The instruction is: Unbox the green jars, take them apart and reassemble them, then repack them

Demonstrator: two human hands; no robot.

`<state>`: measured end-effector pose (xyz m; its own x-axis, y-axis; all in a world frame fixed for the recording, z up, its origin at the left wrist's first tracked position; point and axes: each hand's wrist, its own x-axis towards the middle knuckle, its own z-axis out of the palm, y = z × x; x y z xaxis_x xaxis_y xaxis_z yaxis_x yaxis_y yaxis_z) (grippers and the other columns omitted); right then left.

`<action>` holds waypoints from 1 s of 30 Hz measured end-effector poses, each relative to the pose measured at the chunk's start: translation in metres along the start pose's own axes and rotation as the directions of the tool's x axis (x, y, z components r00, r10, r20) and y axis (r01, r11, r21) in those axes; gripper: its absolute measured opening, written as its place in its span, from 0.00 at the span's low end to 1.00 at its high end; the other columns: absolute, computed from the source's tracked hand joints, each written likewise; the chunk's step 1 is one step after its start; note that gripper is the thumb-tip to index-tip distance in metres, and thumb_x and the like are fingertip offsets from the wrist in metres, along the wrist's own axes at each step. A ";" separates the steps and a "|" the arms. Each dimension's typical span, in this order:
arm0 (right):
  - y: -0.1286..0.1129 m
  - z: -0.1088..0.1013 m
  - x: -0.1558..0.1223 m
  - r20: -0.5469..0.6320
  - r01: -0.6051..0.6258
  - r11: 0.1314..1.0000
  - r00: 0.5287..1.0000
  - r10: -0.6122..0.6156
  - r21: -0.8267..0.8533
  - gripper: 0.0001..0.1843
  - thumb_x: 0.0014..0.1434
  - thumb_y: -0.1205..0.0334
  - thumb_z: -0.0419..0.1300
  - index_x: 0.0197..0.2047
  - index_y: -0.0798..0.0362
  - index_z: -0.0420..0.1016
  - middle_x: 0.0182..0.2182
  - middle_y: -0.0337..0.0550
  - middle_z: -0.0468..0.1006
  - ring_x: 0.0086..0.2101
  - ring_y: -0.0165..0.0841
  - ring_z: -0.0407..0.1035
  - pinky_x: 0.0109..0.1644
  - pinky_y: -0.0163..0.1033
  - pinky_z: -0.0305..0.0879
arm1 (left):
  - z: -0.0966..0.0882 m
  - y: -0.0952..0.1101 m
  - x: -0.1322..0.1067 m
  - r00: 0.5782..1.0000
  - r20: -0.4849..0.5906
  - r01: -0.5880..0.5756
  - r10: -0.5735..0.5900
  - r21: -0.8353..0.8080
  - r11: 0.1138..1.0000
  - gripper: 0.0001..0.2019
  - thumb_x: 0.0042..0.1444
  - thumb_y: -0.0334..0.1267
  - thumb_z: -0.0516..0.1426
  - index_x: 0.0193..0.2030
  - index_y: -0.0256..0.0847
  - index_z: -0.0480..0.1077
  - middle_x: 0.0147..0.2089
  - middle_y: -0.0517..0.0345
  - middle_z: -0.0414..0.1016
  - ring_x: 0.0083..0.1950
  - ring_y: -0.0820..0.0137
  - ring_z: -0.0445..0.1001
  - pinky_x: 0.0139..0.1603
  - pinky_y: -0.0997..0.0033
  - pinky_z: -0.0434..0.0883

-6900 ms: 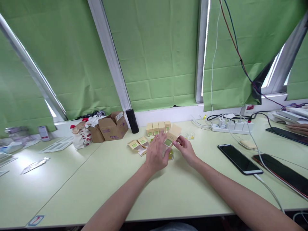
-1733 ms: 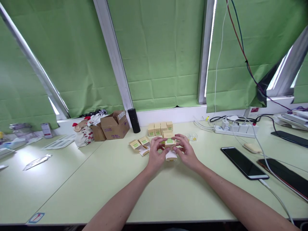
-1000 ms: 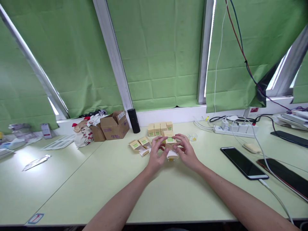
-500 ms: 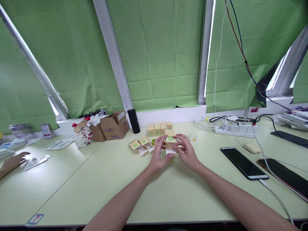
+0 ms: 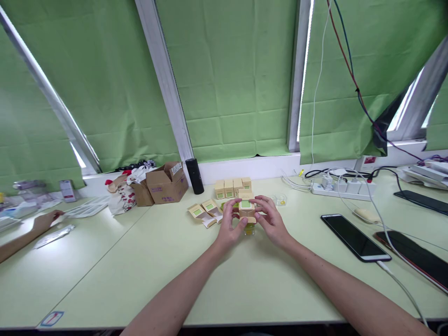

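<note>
Between my two hands is a small tan cardboard box with a green window; its lower flap sticks out toward me. My left hand grips the box's left side, fingers bent and thumb low. On the other side, my right hand grips it with fingers and thumb. A small clear jar with something yellow-green shows just below the box. Left of my hands lie two flattened, unfolded boxes. Behind stands a row of several closed tan boxes.
Clear plastic pieces lie right of my hands. Further right are a phone on a cable and a white power strip. A black cylinder and a brown carton stand at the back. Another person's hand is far left.
The box's near flap has swung from showing its white inside to its tan side, and the jar below shows more. The other person's hand has moved away from the silvery packet toward the white tray.
</note>
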<state>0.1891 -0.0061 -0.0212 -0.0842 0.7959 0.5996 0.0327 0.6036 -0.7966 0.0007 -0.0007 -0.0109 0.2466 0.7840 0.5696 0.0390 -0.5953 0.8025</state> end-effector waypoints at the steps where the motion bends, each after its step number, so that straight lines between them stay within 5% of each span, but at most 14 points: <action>1: 0.001 0.000 0.000 0.010 0.001 1.000 1.000 -0.001 0.005 0.21 0.69 0.44 0.59 0.61 0.39 0.75 0.63 0.50 0.61 0.45 0.37 0.74 0.45 0.47 0.82 | 0.000 0.000 0.000 1.000 -0.008 0.005 -0.005 -0.005 1.000 0.28 0.63 0.57 0.62 0.65 0.49 0.63 0.66 0.45 0.62 0.58 0.59 0.71 0.58 0.57 0.70; 30: -0.002 0.000 -0.003 0.061 0.080 0.997 0.995 -0.080 -0.006 0.21 0.69 0.47 0.61 0.62 0.40 0.75 0.63 0.51 0.59 0.49 0.38 0.73 0.49 0.48 0.81 | 0.001 -0.001 0.001 0.994 -0.069 0.083 -0.088 -0.069 0.994 0.24 0.63 0.56 0.62 0.58 0.46 0.64 0.55 0.49 0.68 0.54 0.61 0.71 0.56 0.60 0.69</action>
<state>0.1890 -0.0092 -0.0213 -0.1472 0.7410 0.6552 0.0319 0.6656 -0.7456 0.0023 0.0000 -0.0112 0.1747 0.8436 0.5078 -0.0078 -0.5145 0.8574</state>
